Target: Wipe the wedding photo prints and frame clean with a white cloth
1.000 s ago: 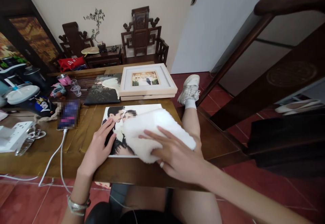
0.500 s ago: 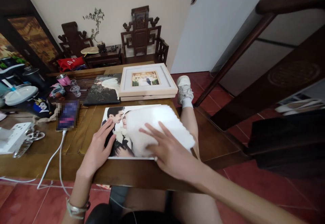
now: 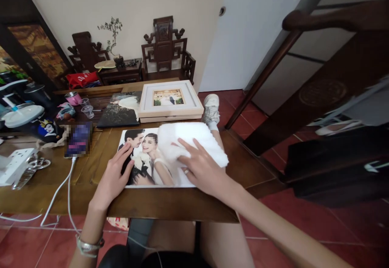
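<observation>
A black-and-white photo panel (image 3: 162, 174) of a couple lies flat on the wooden table in front of me. My left hand (image 3: 117, 170) rests on its left edge, fingers stretched out and holding nothing. On the right part of the panel lies a folded white towel (image 3: 197, 136), which hides that side of the picture. My right hand (image 3: 202, 166) presses on the towel from above with spread fingers, a ring on one of them. Behind the panel sit a light wooden box frame (image 3: 172, 112) with a small photo in it and a dark photo panel (image 3: 118, 112).
At left are a phone (image 3: 78, 138) on a white cable, a power strip (image 3: 18, 164), a lidded cup (image 3: 45, 126), a pink cup (image 3: 73, 97) and small clear cups (image 3: 87, 110). Dark wooden chairs (image 3: 164, 49) stand by the wall; a wooden stand (image 3: 273, 110) is at right.
The towel and my right hand have moved rightward over the panel, uncovering more of the picture's middle. My left hand stays on the left edge. The view has shifted slightly.
</observation>
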